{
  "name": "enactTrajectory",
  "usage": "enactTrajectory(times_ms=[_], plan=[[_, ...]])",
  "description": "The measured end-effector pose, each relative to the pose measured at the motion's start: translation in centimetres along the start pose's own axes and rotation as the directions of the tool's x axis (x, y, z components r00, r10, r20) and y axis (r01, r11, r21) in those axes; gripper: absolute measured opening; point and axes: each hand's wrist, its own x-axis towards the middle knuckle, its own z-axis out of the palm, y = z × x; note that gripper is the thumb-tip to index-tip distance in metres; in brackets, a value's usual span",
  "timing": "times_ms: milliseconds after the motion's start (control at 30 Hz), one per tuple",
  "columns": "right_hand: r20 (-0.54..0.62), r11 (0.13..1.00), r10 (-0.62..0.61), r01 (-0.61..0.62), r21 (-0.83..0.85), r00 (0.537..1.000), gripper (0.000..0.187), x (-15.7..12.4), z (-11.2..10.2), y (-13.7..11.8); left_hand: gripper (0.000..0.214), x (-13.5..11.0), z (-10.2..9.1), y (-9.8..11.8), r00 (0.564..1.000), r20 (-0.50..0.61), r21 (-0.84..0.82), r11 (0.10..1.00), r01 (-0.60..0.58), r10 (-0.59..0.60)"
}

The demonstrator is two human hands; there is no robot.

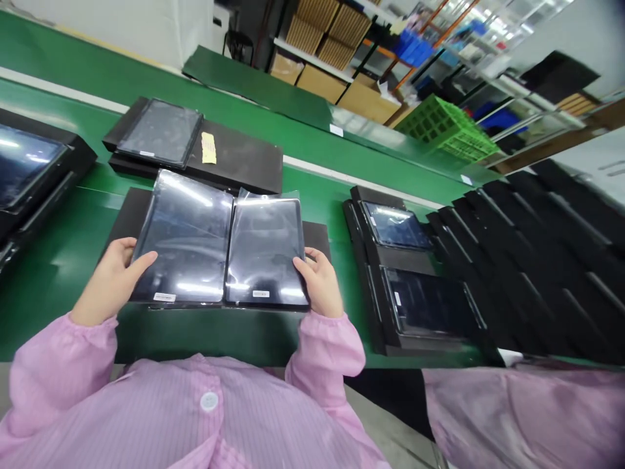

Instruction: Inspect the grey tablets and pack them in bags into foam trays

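Two dark tablets in clear plastic bags lie side by side in front of me. My left hand (111,280) grips the near left corner of the left tablet (185,238), thumb on its screen. My right hand (319,281) grips the near right edge of the right tablet (266,251), fingers curled round it. Both tablets sit over a black tray (127,212) on the green belt (58,254). Pink sleeves cover my arms.
Further back, another black tray (244,159) carries a bagged tablet (159,132) and a yellow label (209,147). At the right a tray (375,326) holds two tablets beside overlapping black trays (537,247). A dark screen (24,169) is far left. A pink-clad person (527,410) is at lower right.
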Motion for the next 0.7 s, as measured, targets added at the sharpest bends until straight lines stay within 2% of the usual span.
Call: enactTrajectory(times_ms=[33,67,100,167,233,300,433,500,600,700], plan=[[0.023,0.998,0.007,-0.009,0.066,1.000,0.059,-0.2,-0.2,-0.6,0.051,0.0,0.0,0.3,0.993,0.060,-0.177,0.978,0.112,-0.103],[0.033,0.991,0.012,-0.016,0.132,0.999,0.064,-0.4,-0.4,-1.3,0.047,0.0,0.1,0.5,0.972,0.130,-0.327,0.916,0.230,-0.197],[0.027,0.982,0.013,-0.018,0.190,1.000,0.071,-0.6,-0.6,-2.0,0.042,0.0,0.1,0.8,0.947,0.215,-0.438,0.843,0.313,-0.240],[-0.013,0.965,0.000,0.003,0.262,1.000,0.080,-0.9,-1.0,-3.4,0.031,0.0,0.1,1.0,0.922,0.327,-0.559,0.745,0.366,-0.207],[-0.039,0.955,-0.039,0.049,0.294,0.998,0.075,-1.0,-1.1,-4.6,0.028,-0.1,0.1,1.1,0.911,0.383,-0.594,0.715,0.369,-0.152],[-0.006,0.932,-0.079,0.077,0.353,0.997,0.061,-0.9,-0.4,-5.3,0.034,-0.2,0.0,0.9,0.898,0.419,-0.603,0.698,0.388,-0.137],[0.164,0.905,-0.100,0.021,0.425,0.981,0.042,-1.2,3.6,-4.8,0.044,-0.5,0.2,0.8,0.869,0.460,-0.606,0.651,0.457,-0.182],[0.231,0.921,-0.091,-0.006,0.389,0.969,0.043,-1.6,6.2,-4.0,0.042,-0.6,0.5,0.8,0.883,0.432,-0.615,0.656,0.437,-0.183],[0.289,0.951,-0.103,0.010,0.308,0.952,0.052,-2.4,9.4,-2.9,0.034,-0.9,1.0,1.1,0.927,0.338,-0.629,0.692,0.353,-0.165],[0.304,0.979,-0.136,0.081,0.184,0.943,0.053,-3.0,11.0,-2.7,0.036,-1.2,1.5,1.8,0.917,0.329,-0.588,0.710,0.387,-0.228]])
